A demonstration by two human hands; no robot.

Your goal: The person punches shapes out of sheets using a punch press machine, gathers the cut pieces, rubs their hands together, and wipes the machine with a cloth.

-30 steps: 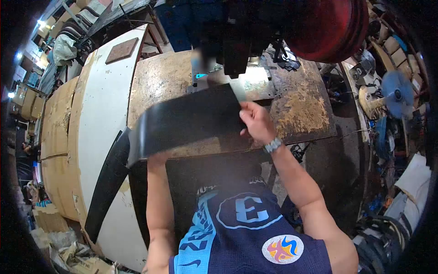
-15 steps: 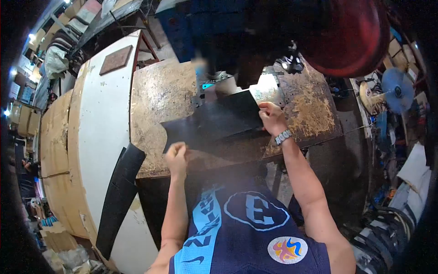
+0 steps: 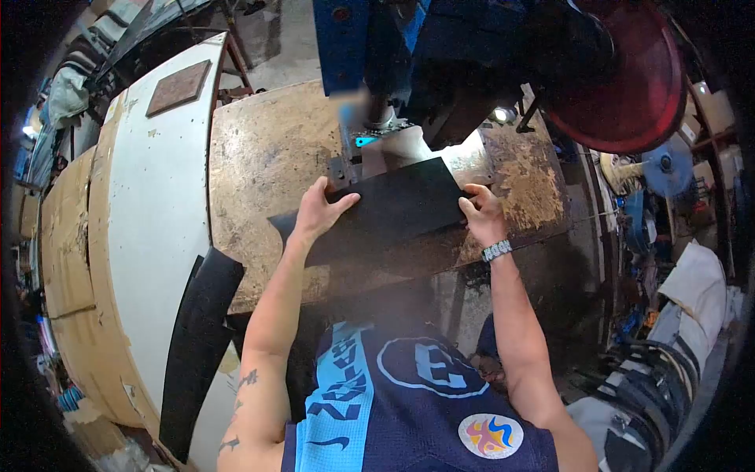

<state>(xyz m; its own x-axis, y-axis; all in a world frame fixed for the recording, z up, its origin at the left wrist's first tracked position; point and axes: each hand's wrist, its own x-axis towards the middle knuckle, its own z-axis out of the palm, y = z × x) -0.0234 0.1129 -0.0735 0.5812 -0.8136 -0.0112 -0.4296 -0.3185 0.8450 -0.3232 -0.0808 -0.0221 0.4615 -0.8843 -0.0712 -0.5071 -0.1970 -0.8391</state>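
Note:
A flat black sheet [image 3: 393, 206] lies over the front of the worn wooden table [image 3: 259, 157], its far edge against a bright metal plate [image 3: 469, 157] below the dark machine. Its upper left edge is pinched between the thumb and fingers of my left hand [image 3: 326, 211]. At the sheet's right edge, my right hand [image 3: 484, 214], with a watch on the wrist, grips it between thumb and fingers. The sheet's left end reaches past my left wrist.
The dark machine [image 3: 472, 71] with a red wheel [image 3: 621, 86] overhangs the table. Long black pieces [image 3: 200, 338] lie on a white board [image 3: 161, 181] at the left, with a brown slab [image 3: 179, 88]. A fan [image 3: 667, 169] stands at the right.
My left hand has moved from the sheet's near left corner to its far edge. The sheet has flattened from its earlier bend and now lies at the metal plate.

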